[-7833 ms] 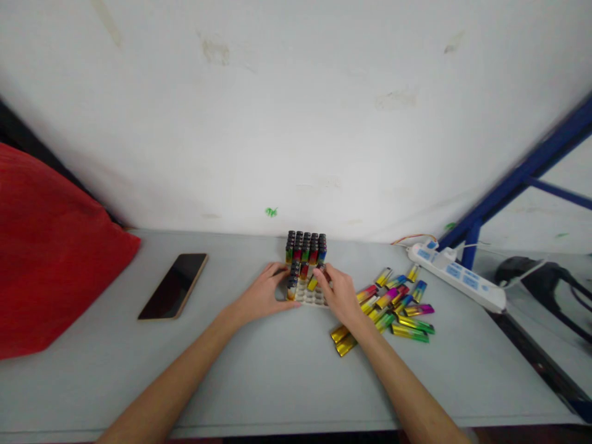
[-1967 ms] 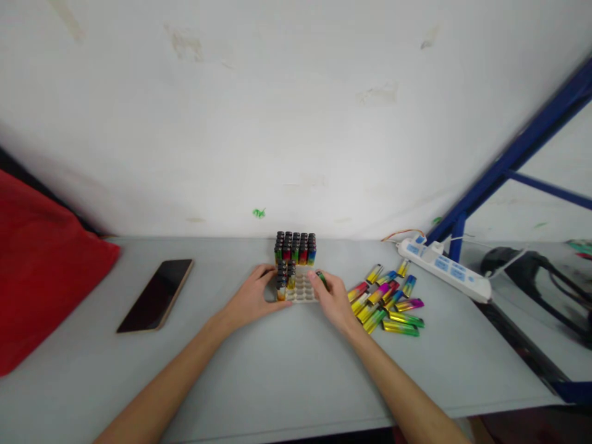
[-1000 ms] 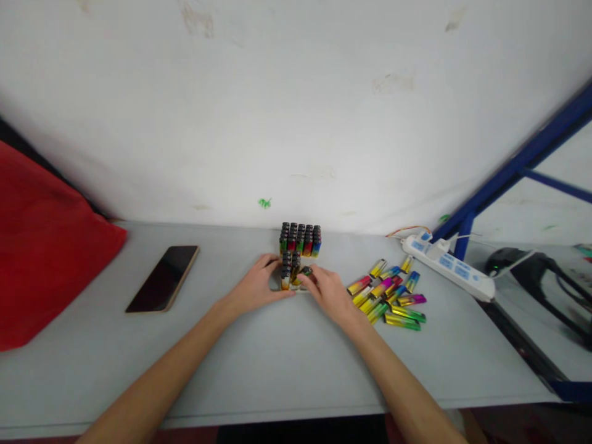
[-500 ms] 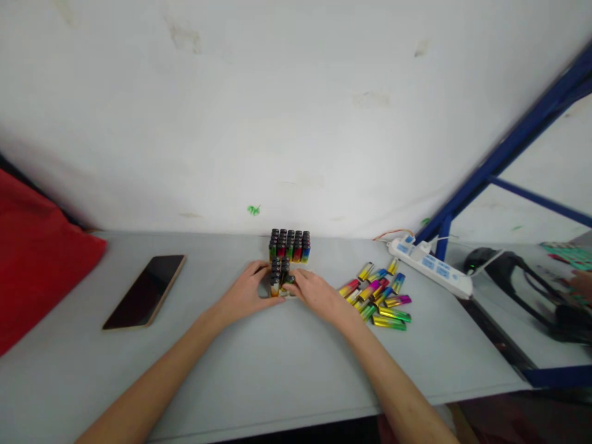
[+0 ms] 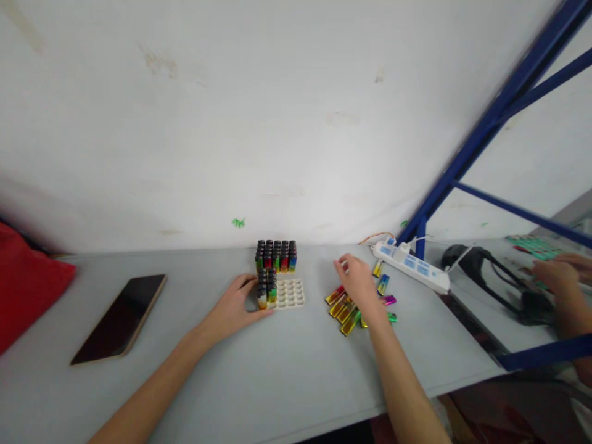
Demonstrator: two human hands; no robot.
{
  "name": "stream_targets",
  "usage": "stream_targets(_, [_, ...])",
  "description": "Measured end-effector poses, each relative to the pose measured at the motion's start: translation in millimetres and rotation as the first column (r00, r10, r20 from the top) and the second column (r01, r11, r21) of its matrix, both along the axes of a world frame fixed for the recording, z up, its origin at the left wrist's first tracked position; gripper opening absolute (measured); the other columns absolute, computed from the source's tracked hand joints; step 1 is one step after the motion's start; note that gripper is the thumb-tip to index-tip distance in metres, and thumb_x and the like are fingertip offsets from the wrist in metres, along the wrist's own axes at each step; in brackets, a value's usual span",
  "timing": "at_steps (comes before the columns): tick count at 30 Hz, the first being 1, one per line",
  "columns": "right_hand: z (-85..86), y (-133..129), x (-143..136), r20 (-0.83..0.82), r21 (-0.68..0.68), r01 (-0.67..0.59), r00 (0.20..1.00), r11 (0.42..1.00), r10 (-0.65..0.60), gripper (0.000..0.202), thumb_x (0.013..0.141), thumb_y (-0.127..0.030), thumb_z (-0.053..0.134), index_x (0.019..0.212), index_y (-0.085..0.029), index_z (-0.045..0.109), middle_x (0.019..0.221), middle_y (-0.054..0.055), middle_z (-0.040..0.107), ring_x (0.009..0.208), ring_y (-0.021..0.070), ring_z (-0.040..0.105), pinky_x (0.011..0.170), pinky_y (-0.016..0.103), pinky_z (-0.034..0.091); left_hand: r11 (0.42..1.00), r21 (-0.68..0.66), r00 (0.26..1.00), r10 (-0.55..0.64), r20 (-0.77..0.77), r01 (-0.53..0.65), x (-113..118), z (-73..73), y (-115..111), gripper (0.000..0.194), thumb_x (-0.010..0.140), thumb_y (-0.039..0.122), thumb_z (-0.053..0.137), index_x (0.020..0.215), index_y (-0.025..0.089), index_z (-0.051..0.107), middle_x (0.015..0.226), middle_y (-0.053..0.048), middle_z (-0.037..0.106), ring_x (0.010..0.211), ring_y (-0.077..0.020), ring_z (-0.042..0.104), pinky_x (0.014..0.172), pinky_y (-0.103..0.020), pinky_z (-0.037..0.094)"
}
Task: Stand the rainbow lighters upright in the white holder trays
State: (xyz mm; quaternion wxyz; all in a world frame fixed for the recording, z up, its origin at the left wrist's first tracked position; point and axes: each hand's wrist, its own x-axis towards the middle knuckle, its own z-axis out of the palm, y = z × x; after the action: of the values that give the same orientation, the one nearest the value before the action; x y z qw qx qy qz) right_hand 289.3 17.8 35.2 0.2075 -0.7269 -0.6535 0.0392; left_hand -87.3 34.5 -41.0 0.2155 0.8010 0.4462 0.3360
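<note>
My left hand (image 5: pixel 234 308) curves around the left end of a white tray (image 5: pixel 291 293) with rows of round holes, the thumb along its front edge and the fingers behind. Two rows of small, shiny coloured cylinders with black tops (image 5: pixel 267 287) stand upright in the tray's left holes. My right hand (image 5: pixel 356 280) hovers above a loose pile of the same cylinders (image 5: pixel 345 308), fingers loosely bent and apart, nothing seen between them. The hand and forearm hide part of the pile. Behind the tray stands a tight block of upright cylinders (image 5: pixel 276 256).
A phone (image 5: pixel 121 317) lies on the grey table (image 5: pixel 296 370) at left, beside a red cloth-like item (image 5: pixel 30 277). A white power strip (image 5: pixel 411 266) and blue metal frame (image 5: pixel 437 197) stand at right. Beyond the frame are a black object (image 5: pixel 494 280) and another person's hands (image 5: pixel 557 271).
My right hand has left the tray and moved right over the loose pile, uncovering the tray's holes. My left hand remains at the tray's left end. The view has shifted to the right.
</note>
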Motion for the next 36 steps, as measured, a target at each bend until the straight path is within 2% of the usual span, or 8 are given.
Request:
stream_targets(2, [7.1, 5.8, 23.2, 0.103, -0.098, 0.187, 0.979, 0.977, -0.177, 0.031, 0.125, -0.031, 0.062, 0.144, -0.014, 0.081, 0.134, 0.025, 0.088, 0.125, 0.0365, 0.084, 0.107, 0.044, 0.059, 1.0, 0.0, 1.0, 0.001, 0.001, -0.001, -0.5, -1.0, 0.9, 0.072, 0.085, 0.074, 0.103, 0.136, 0.026, 0.088, 0.148, -0.016, 0.083, 0.144, -0.0456, 0.078, 0.133, -0.065, 0.064])
stream_targets(5, [7.6, 10.8, 33.3, 0.212, -0.229, 0.268, 0.952, 0.936, -0.221, 0.039, 0.124, -0.036, 0.065, 0.155, -0.015, 0.077, 0.146, 0.029, 0.084, 0.142, 0.0428, 0.081, 0.116, 0.052, 0.058, 1.0, 0.003, 1.0, -0.004, 0.007, 0.004, -0.3, -0.6, 1.1, 0.071, 0.085, 0.073, 0.103, 0.138, 0.028, 0.087, 0.148, -0.015, 0.083, 0.143, -0.0452, 0.079, 0.133, -0.064, 0.064])
stream_targets(11, [-4.1, 24.3, 16.7, -0.091, -0.163, 0.013, 0.996, 0.987, -0.028, 0.035, 0.112, -0.016, 0.067, 0.145, -0.015, 0.078, 0.133, 0.024, 0.086, 0.132, 0.0357, 0.081, 0.118, 0.049, 0.058, 1.0, 0.006, 1.0, -0.008, -0.011, 0.008, 0.6, 1.4, -0.9, 0.072, 0.087, 0.075, 0.101, 0.138, 0.026, 0.086, 0.15, -0.017, 0.082, 0.143, -0.0454, 0.079, 0.132, -0.065, 0.065])
stream_targets(14, [-4.5, 31.3, 2.5, -0.274, -0.068, -0.144, 0.954, 0.987, 0.12, 0.02, 0.115, -0.029, 0.065, 0.123, -0.018, 0.079, 0.126, 0.017, 0.083, 0.115, 0.0281, 0.083, 0.107, 0.041, 0.065, 1.0, 0.008, 1.0, -0.015, -0.018, 0.015, 0.8, 2.2, -2.2, 0.071, 0.088, 0.074, 0.101, 0.138, 0.027, 0.086, 0.149, -0.016, 0.082, 0.143, -0.0449, 0.079, 0.132, -0.065, 0.065])
stream_targets(17, [-8.8, 30.4, -22.8, -0.651, 0.053, -0.329, 0.704, 0.943, 0.283, 0.041, 0.115, -0.063, 0.064, 0.118, -0.023, 0.071, 0.111, 0.007, 0.077, 0.084, 0.0211, 0.077, 0.08, 0.035, 0.067, 1.0, 0.004, 1.0, -0.023, -0.009, 0.023, 1.4, 3.9, -3.5, 0.07, 0.088, 0.072, 0.102, 0.139, 0.028, 0.086, 0.149, -0.016, 0.082, 0.143, -0.0445, 0.078, 0.132, -0.065, 0.064])
stream_targets(20, [-19.4, 21.3, -54.1, -0.856, 0.138, -0.41, 0.408, 0.901, 0.317, 0.068, 0.101, -0.096, 0.066, 0.105, -0.028, 0.063, 0.076, -0.008, 0.055, 0.059, 0.0161, 0.052, 0.057, 0.028, 0.051, 1.0, -0.01, 1.0, -0.018, -0.008, 0.018, 2.6, 5.5, -4.6, 0.072, 0.087, 0.073, 0.103, 0.14, 0.027, 0.086, 0.15, -0.016, 0.082, 0.142, -0.0442, 0.078, 0.133, -0.064, 0.064])
stream_targets(25, [-34.2, 0.7, -86.2, -0.808, 0.111, -0.331, 0.519, 0.937, 0.279, 0.078, 0.1, -0.105, 0.054, 0.075, -0.031, 0.047, 0.062, -0.007, 0.04, 0.06, 0.017, 0.04, 0.054, 0.029, 0.035, 1.0, -0.014, 1.0, -0.004, -0.001, 0.004, 3.9, 6.1, -6.3, 0.071, 0.085, 0.07, 0.104, 0.14, 0.028, 0.087, 0.148, -0.014, 0.082, 0.14, -0.0432, 0.079, 0.132, -0.061, 0.065])
stream_targets(36, [-33.8, -9.7, -90.3, -0.732, 0.081, -0.309, 0.627, 0.948, 0.267, 0.053, 0.097, -0.073, 0.056, 0.068, -0.031, 0.045, 0.064, -0.004, 0.043, 0.065, 0.0172, 0.041, 0.063, 0.032, 0.032, 1.0, -0.011, 1.0, 0.001, -0.006, -0.001, 4.3, 9.1, -8.2, 0.07, 0.085, 0.069, 0.104, 0.14, 0.03, 0.087, 0.147, -0.014, 0.083, 0.14, -0.044, 0.079, 0.132, -0.061, 0.065])
